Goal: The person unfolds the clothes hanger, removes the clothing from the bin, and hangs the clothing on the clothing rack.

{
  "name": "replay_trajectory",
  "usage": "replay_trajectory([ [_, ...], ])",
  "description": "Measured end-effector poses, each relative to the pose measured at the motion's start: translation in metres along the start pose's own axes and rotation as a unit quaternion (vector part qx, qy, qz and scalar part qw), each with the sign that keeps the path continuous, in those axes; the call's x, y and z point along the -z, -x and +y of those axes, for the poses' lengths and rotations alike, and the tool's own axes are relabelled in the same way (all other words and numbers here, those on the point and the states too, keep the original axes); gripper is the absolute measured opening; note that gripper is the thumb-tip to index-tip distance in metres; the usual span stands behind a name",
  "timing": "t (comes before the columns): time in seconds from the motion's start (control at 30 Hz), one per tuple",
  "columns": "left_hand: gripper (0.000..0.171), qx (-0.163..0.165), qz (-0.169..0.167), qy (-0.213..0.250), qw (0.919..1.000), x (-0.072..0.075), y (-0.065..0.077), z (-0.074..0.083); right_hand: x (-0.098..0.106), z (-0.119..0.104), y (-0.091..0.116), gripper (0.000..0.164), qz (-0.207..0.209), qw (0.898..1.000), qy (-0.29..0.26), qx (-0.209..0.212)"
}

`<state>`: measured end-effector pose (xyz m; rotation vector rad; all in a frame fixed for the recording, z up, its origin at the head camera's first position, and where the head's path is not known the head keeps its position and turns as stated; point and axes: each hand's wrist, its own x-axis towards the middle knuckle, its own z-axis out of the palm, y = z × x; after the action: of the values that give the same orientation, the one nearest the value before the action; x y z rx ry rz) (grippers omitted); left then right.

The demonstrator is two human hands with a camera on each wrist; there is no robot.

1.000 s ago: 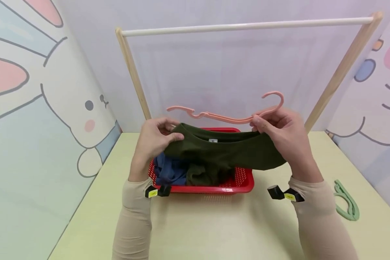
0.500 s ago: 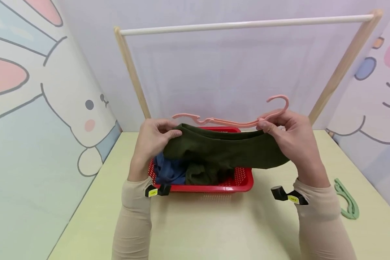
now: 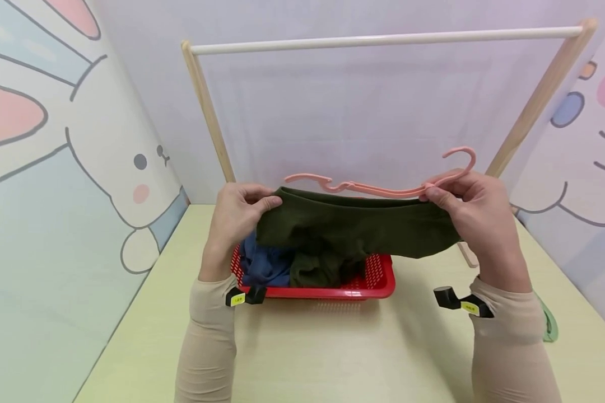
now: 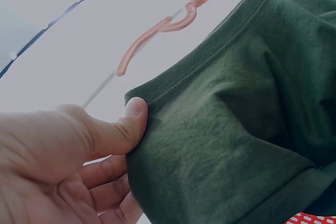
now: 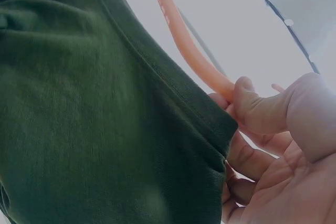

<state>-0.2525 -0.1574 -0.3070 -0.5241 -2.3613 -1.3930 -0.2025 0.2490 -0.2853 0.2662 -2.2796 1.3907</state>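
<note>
A dark green shirt [image 3: 353, 229] hangs stretched between my hands, neckline up, above a red basket [image 3: 378, 288]. My left hand [image 3: 237, 215] pinches one end of the ribbed neckline between thumb and fingers; the left wrist view shows the thumb [image 4: 135, 116] on top of the cloth. With my right hand [image 3: 479, 218] I grip a pink clothes hanger [image 3: 378, 191] between thumb and forefinger. The shirt's other end lies against the fingers of that same hand [image 5: 294, 135], which partly hide how it is held. The hanger runs just behind the neckline, its hook pointing up.
Blue cloth [image 3: 264, 266] and more green cloth lie in the basket. A white rail [image 3: 383, 40] on wooden posts [image 3: 209, 112] stands behind. A green hanger [image 3: 550, 324] lies on the table [image 3: 322, 358] at right, partly behind my sleeve.
My right hand has moved right, carrying the pink hanger and drawing the shirt's neckline wider and straighter. My left hand has stayed nearly in place. My right forearm now covers part of the green hanger.
</note>
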Motion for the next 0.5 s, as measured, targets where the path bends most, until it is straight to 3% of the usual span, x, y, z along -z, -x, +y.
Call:
replay_trajectory([
  [0.33,0.011,-0.015,0.025,0.030,0.9991,0.0015,-0.0022,0.0016,-0.0040,0.0034,-0.0022,0.014,-0.010,1.000,0.029,-0.006],
  [0.5,0.010,-0.042,0.034,0.029,0.9981,-0.0009,-0.0018,0.0017,-0.0082,0.0044,-0.0023,0.015,-0.013,0.999,0.041,-0.007],
])
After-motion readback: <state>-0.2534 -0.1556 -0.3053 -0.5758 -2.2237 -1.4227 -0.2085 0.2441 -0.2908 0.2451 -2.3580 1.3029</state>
